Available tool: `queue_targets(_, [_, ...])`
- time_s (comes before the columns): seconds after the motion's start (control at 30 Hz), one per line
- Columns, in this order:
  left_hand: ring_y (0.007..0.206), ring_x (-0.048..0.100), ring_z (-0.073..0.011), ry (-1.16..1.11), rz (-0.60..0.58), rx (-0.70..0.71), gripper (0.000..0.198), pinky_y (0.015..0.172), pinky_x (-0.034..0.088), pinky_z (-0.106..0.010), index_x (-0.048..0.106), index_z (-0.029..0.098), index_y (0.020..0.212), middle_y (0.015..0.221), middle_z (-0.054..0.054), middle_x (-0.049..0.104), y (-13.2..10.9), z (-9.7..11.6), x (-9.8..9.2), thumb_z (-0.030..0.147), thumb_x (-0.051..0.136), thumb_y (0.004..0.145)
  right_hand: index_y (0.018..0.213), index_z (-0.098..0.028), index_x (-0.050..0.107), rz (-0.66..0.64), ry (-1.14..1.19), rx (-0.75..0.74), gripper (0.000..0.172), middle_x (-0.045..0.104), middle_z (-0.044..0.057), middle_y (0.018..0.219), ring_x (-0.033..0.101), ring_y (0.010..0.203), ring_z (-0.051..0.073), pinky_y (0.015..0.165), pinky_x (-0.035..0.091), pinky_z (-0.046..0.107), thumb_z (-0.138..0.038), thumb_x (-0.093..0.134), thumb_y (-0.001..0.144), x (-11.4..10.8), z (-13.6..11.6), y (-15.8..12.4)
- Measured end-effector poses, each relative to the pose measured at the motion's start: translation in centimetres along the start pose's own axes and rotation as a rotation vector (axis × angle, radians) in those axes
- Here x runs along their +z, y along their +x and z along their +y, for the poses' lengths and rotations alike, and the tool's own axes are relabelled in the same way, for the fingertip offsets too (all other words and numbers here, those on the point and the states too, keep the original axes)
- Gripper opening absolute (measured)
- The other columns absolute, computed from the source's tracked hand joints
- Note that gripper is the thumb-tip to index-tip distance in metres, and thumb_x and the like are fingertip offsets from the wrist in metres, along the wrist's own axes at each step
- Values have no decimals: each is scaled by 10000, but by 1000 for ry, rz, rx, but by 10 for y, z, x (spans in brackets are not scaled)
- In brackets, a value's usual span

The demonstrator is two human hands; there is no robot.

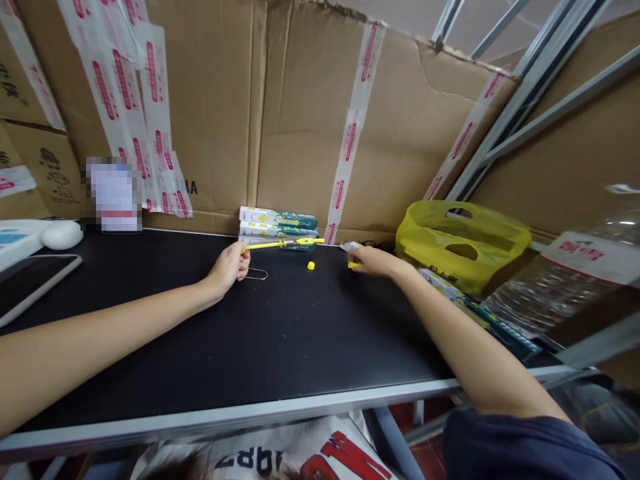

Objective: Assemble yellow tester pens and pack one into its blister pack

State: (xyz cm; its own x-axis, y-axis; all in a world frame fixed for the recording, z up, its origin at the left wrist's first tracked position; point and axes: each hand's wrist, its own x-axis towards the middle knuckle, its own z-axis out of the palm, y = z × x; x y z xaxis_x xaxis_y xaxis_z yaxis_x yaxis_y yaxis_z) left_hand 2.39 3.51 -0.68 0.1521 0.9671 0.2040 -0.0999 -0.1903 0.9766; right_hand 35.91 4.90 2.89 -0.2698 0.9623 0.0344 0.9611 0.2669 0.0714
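Note:
My left hand (231,268) is closed around one end of a long, thin yellow tool (265,245) with a partly clear or metallic middle section. The tool points right, held above the black tabletop. A thin bent wire (259,274) shows just under the fingers of this hand; I cannot tell whether it is held or lies on the table. Between the two hands a small yellow cap (311,265) rests on the table. My right hand (374,261) is closed, fingers down, on a small yellow piece (355,265) mostly hidden by the fingers.
Stacked printed boxes (278,217) stand against the cardboard wall. At right are a yellow plastic bag (463,243), another printed box (483,317) and a clear plastic pack (545,293). Leftward are a phone (37,283), a white rounded object (61,235) and a propped, blurred screen (116,197).

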Motion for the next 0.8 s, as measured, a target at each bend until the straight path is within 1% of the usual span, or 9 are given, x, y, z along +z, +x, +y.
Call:
queue_targets(0.07, [294,223,-47,1,10,3,227,338,236,-173,349,201,630,399,110,233,1,0,-1,234,311,851,901,-175,612,71,98,-70,124,631,45,849,591,752,164,703,472,283,-227,555,804,-7,-14,-2])
queue_targets(0.13, [293,220,-46,0,18,4,224,337,235,-172,346,202,631,398,111,231,2,0,-1,237,312,849,1007,-168,595,194,378,-193,228,630,47,860,587,697,146,659,495,281,-311,508,853,-13,-30,-8])
queue_targets(0.2, [293,218,-47,-2,21,2,218,337,233,-172,345,203,633,398,112,233,2,1,-1,241,316,845,1086,-177,561,277,630,-291,297,616,43,882,592,684,134,636,519,280,-365,494,866,-16,-44,-13])
queue_targets(0.27, [292,216,-47,-3,22,0,211,336,231,-172,345,204,635,397,112,235,1,1,-1,244,320,841,1092,-193,543,351,738,-349,298,605,41,917,595,708,131,659,533,289,-369,525,853,-17,-54,-17])
queue_targets(0.37, [292,216,-48,-3,20,0,208,336,233,-172,345,205,637,397,112,235,1,1,-1,249,323,839,989,-200,539,435,782,-349,248,597,35,903,585,704,133,648,537,295,-350,604,803,-16,-59,-18])
queue_targets(0.47, [292,217,-48,-2,17,-1,207,335,237,-171,344,205,637,397,110,237,1,1,-1,253,325,837,872,-201,522,444,866,-307,232,585,15,812,572,648,127,598,537,290,-362,649,764,-16,-59,-17])
queue_targets(0.6, [292,217,-48,-1,10,-7,205,333,232,-171,340,205,636,401,109,235,1,0,0,245,324,836,865,-197,507,424,1002,-320,256,574,13,807,583,648,119,587,552,285,-377,655,760,-20,-64,-19])
queue_targets(0.8, [294,208,-48,3,-8,-19,215,332,224,-173,338,204,632,402,108,226,1,0,0,244,318,843,868,-188,516,440,930,-337,220,577,17,838,585,661,113,609,551,289,-342,645,778,-20,-68,-22])
